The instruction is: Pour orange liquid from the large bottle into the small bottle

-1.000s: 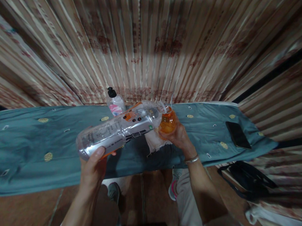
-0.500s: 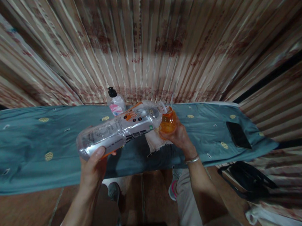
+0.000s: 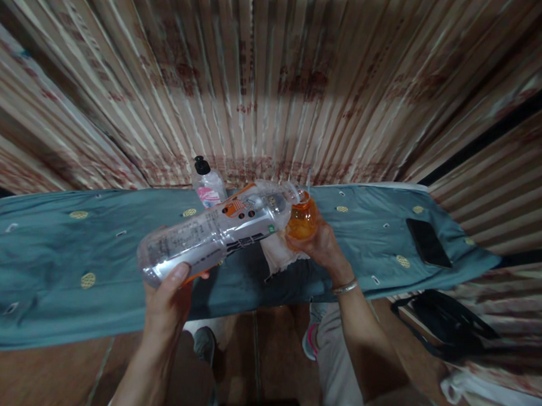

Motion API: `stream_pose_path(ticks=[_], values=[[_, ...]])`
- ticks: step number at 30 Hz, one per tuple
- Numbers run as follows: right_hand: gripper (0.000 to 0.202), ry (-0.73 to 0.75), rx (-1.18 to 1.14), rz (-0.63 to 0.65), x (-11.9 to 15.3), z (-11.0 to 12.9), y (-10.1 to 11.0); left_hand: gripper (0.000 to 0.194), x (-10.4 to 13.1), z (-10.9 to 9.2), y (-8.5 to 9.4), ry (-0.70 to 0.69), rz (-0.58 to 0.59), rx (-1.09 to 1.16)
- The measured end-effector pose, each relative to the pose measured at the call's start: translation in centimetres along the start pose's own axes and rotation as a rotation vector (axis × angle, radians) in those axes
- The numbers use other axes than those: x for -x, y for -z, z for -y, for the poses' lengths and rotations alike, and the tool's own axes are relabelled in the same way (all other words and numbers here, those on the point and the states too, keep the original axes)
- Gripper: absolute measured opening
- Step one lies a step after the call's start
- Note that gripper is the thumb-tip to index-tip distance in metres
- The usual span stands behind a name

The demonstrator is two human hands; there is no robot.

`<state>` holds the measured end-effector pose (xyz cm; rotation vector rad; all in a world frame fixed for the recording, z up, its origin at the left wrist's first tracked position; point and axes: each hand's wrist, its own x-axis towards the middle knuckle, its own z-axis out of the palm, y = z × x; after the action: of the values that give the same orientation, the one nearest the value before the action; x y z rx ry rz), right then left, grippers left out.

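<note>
My left hand (image 3: pixel 171 291) is closed round the lower part of a large clear plastic bottle (image 3: pixel 216 230) with a silver and orange label. The bottle lies tilted, its neck pointing right and up. Its mouth meets the rim of an orange see-through container (image 3: pixel 302 219), which my right hand (image 3: pixel 323 244) grips from the right side. Whether liquid passes between them I cannot tell. Beneath the two is a pale cloth with a frilled edge (image 3: pixel 280 257). Behind the big bottle stands a clear bottle with a black cap (image 3: pixel 209 185) and a pink label.
A teal patterned cloth (image 3: pixel 117 238) covers the long narrow table. A black phone (image 3: pixel 428 241) lies on its right part. A black bag (image 3: pixel 445 321) sits below the table's right end. Striped curtains (image 3: pixel 275 95) hang close behind and at the sides.
</note>
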<state>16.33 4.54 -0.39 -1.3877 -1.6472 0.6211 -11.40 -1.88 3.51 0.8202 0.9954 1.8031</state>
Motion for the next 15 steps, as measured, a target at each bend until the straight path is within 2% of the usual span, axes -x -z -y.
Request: stream_pose_path(ticks=[5,15], values=[[0.078,0.012,0.016,-0.016,0.03,0.10,-0.02,0.052,0.01,0.02,0.05,-0.001,-0.003,-0.012],[0.080,-0.003,0.029,-0.014,-0.08,0.63,-0.01,0.061,-0.11,-0.09,-0.09,0.010,0.001,-0.053]])
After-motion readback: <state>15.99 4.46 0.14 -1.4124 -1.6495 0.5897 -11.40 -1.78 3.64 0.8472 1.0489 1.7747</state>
